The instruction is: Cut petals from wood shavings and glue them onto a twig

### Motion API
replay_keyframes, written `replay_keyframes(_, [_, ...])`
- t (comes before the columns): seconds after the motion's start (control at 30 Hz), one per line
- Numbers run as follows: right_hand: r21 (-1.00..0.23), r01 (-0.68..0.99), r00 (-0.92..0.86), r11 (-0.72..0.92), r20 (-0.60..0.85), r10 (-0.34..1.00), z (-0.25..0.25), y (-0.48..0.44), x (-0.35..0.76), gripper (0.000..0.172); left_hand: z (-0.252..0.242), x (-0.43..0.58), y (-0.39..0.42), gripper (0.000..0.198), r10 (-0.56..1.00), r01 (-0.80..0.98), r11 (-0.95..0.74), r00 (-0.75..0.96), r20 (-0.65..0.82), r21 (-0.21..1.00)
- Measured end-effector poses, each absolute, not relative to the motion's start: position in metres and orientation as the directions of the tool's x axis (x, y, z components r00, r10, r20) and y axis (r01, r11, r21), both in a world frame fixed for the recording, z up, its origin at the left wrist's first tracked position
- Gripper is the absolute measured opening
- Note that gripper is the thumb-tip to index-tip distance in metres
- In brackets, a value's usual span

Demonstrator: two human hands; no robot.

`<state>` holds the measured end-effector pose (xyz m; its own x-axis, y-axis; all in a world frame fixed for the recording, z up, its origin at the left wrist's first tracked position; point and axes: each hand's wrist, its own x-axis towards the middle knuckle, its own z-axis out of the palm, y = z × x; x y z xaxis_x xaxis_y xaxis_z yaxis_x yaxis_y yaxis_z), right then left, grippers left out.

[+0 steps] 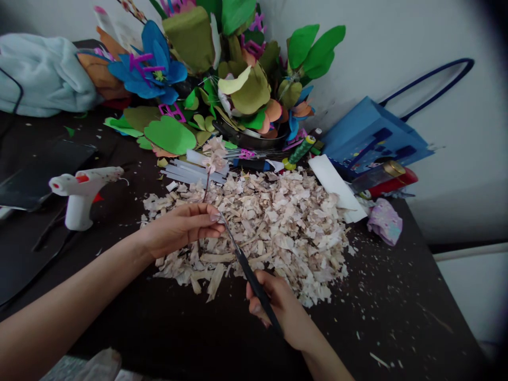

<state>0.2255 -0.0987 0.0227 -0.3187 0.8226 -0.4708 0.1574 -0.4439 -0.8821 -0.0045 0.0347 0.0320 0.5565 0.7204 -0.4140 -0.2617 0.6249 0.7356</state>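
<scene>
My left hand (190, 227) is closed in a pinch on a thin brown flower stem. A pale pink flower (215, 156) tops the stem, above the hand. In my right hand (275, 307) is a black-handled tool (254, 280) with a slim grey metal front. Its exact kind is unclear. The tool's tip meets the left fingertips, and I cannot tell whether it touches the stem there. Under both hands lies a broad heap of pale, dry shavings (286, 227).
A white glue gun (79, 196) and a dark flat device (43, 172) lie left. Behind the heap are translucent glue sticks (192, 172), colourful craft flowers (238, 90) and a green thread spool (301, 150). A blue bag (369, 137) and crumpled purple cloth (384, 221) are right.
</scene>
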Motion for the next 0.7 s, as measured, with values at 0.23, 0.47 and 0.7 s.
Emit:
replay_keyframes(0.23, [-0.877,0.192,-0.297,-0.44,-0.479,0.826,0.023,-0.0996,0.2259,0.02,0.0336,-0.0066,0.0369,0.006,0.722,-0.222,0.606,0.556,-0.411,0.764])
replay_keyframes(0.47, [-0.885,0.228,-0.282,-0.406,-0.459,0.842,0.0246,-0.098,0.2251,0.026,0.0318,-0.0054,0.0354,0.007,0.714,-0.241,0.607,0.584,-0.386,0.757])
replay_keyframes(0.7, [-0.887,0.251,-0.287,-0.388,-0.451,0.845,0.025,-0.0973,0.2251,0.027,0.0272,-0.0038,0.0335,0.008,0.724,-0.278,0.614,0.572,-0.386,0.739])
